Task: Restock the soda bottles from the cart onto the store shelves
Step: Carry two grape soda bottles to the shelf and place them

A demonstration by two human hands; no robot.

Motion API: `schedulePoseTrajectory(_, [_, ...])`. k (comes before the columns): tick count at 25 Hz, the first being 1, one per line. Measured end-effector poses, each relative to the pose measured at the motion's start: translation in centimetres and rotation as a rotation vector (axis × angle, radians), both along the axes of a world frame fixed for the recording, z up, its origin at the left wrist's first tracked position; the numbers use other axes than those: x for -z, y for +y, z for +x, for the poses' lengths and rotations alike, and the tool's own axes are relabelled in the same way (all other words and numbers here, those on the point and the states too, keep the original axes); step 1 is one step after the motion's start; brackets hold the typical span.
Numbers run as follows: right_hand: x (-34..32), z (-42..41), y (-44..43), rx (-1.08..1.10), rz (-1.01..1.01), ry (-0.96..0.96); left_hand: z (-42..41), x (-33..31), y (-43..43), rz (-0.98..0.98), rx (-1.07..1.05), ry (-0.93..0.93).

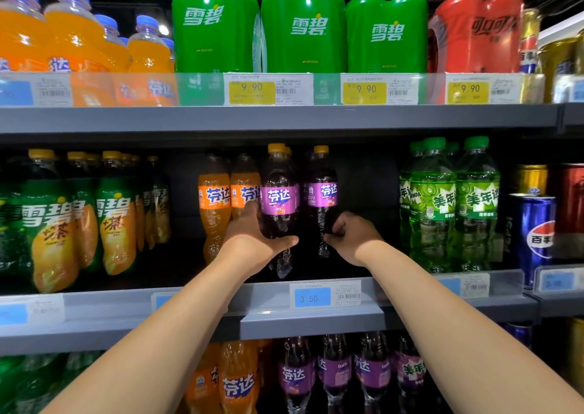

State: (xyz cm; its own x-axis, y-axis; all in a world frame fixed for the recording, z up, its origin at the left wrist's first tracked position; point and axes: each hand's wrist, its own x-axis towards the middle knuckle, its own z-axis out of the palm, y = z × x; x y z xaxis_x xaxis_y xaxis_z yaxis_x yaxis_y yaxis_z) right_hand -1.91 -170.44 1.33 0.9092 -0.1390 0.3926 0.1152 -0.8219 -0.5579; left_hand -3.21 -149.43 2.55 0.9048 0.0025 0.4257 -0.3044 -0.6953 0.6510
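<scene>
Our left hand (252, 239) wraps a dark, purple-labelled plastic soda bottle (279, 205) on the grey metal middle shelf (316, 319); our right hand (352, 236) grips a second purple-labelled bottle (322, 198) just beside it. A careless shove could topple the orange soda bottles (215, 211) close on the left. Green bottles (433, 205) stand apart right; the upper shelf (284, 119) crowds the caps.

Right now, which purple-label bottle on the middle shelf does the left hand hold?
The purple bottle beside the orange bottles: the left hand cups its lower body. The other purple bottle, further right, is in the right hand.
</scene>
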Motion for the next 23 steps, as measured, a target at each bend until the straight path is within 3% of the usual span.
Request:
schedulePoseTrajectory(17, [0.0, 0.0, 0.2, 0.036, -0.011, 0.01, 0.8, 0.5, 0.1, -0.049, 0.044, -0.015])
schedulePoseTrajectory(23, [-0.3, -1.3, 0.3, -0.004, 0.142, -0.196, 0.3, 0.5, 0.5, -0.105, 0.063, -0.067])
